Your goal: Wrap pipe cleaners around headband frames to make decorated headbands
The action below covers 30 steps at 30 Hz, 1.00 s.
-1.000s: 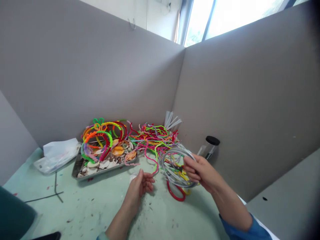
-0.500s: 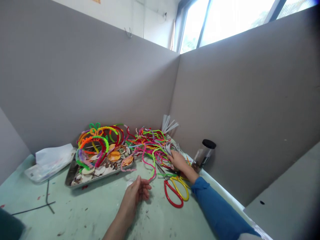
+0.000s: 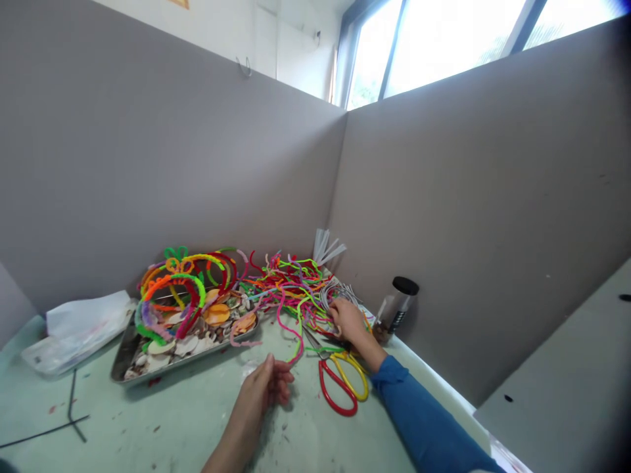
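Scissors, red and yellow handles (image 3: 340, 380), lower centre-right, nearest the right forearm. Black rods (image 3: 71, 402) crossed, lower left. Metal tray (image 3: 190, 360) left of centre: shells (image 3: 217, 314), fuzzy rings (image 3: 198, 294) on top. Clear jar, black lid (image 3: 405, 286), right of centre, beside the right wrist. Fuzzy-stem pile (image 3: 288, 279) mid-frame crowds the grey wire coil (image 3: 342, 290), which lies at the pile's right edge.

Left hand (image 3: 265, 389), lower centre: fingers loosely curled, pink strand (image 3: 300, 343) reaching them; can't tell if pinched. Right hand (image 3: 349, 319): fingers bent at coil's near edge; can't tell if they grip.

Pale green tabletop (image 3: 296, 441), stained. Grey panels (image 3: 221, 171) behind, bright window (image 3: 438, 39) upper right.
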Available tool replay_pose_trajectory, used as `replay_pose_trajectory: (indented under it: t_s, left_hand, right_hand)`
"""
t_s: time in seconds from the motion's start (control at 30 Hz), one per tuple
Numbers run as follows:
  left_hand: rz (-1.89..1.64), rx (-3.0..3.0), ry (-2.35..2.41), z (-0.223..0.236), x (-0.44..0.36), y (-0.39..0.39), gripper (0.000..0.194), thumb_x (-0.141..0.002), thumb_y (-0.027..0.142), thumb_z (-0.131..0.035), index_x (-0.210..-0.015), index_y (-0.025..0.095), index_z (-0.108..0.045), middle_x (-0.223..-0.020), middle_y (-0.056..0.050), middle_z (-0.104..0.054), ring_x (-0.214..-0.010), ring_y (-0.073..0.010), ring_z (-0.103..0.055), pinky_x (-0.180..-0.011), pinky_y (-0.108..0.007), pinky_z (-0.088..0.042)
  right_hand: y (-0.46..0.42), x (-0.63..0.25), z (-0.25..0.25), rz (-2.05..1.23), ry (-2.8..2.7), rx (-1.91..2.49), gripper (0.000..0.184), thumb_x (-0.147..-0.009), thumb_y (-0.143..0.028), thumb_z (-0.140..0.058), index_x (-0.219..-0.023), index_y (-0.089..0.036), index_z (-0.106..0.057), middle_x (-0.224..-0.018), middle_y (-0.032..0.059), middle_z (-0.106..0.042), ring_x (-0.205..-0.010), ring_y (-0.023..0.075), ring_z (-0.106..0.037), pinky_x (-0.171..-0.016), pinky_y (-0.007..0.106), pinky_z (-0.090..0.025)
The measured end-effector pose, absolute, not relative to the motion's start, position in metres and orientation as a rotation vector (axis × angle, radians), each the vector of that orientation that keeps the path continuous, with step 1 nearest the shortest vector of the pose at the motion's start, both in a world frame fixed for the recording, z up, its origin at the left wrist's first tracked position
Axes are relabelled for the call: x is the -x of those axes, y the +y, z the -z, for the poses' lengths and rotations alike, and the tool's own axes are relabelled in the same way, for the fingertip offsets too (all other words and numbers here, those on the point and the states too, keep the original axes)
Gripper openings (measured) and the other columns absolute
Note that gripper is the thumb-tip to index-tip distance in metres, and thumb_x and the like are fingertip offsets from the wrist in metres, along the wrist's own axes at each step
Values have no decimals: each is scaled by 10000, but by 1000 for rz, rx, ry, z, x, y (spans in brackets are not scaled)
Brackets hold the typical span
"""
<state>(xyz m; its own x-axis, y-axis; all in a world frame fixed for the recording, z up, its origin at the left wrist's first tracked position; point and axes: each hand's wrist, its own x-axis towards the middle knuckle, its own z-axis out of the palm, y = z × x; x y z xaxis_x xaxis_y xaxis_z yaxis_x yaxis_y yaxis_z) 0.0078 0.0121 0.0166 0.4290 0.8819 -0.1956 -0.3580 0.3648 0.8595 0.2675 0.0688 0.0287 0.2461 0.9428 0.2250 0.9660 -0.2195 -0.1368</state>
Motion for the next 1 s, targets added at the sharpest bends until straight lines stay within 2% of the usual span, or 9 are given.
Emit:
replay_pose_trajectory:
  t_s: [0.1, 0.2, 0.33, 0.43, 0.73, 0.9, 1.0]
  left_hand:
    - [-901, -837, 746, -18, -8, 11, 449, -729, 534, -599, -788, 89, -626, -693, -82, -647, -523, -125, -549, -507, -250, -419]
    - [-908, -842, 753, -18, -9, 11, 467, -708, 549, -610, -769, 86, -630, -675, -82, -643, -508, -124, -548, -497, -249, -414]
    - [-935, -839, 758, -15, -11, 11, 488, -690, 574, -611, -750, 90, -623, -661, -83, -640, -484, -120, -542, -483, -246, -407]
    - [-951, -849, 749, -12, -11, 12, 535, -704, 621, -559, -759, 92, -618, -664, -87, -639, -480, -121, -539, -469, -247, -404]
    - [-948, -845, 748, -8, -12, 14, 597, -680, 672, -536, -755, 85, -610, -661, -88, -625, -447, -109, -520, -444, -240, -383]
    - [-944, -841, 739, -5, -13, 15, 615, -651, 690, -551, -749, 86, -611, -656, -87, -620, -440, -106, -518, -440, -234, -375]
    - [-964, -840, 720, -5, -12, 16, 613, -659, 692, -542, -756, 91, -614, -660, -83, -617, -447, -107, -516, -442, -237, -382]
  right_hand:
    - [64, -268, -32, 117, -1777, 2279, 267, -904, -288, -398, -921, -170, -637, -940, 72, -651, -822, 165, -564, -663, 259, -313]
    - [59, -265, -36, 115, -1808, 2261, 223, -878, -300, -448, -878, -180, -636, -926, 60, -658, -826, 167, -571, -646, 255, -311]
    - [56, -258, -40, 148, -1820, 2268, 208, -857, -202, -439, -812, -139, -631, -881, 115, -659, -831, 205, -580, -659, 276, -315]
    - [58, -258, -40, 182, -1824, 2264, 228, -867, -195, -410, -819, -131, -624, -854, 139, -664, -784, 221, -597, -630, 293, -310]
    - [65, -275, -35, 378, -1648, 2282, 252, -885, -294, -398, -898, -186, -625, -749, 90, -693, -638, 206, -629, -539, 278, -290]
    - [58, -281, -38, 470, -1442, 2003, 207, -851, -316, -462, -898, -180, -611, -718, 58, -670, -594, 191, -610, -544, 269, -352]
    - [41, -271, -36, 460, -1525, 1635, 184, -857, -302, -466, -906, -175, -590, -785, 61, -659, -661, 186, -611, -628, 281, -420]
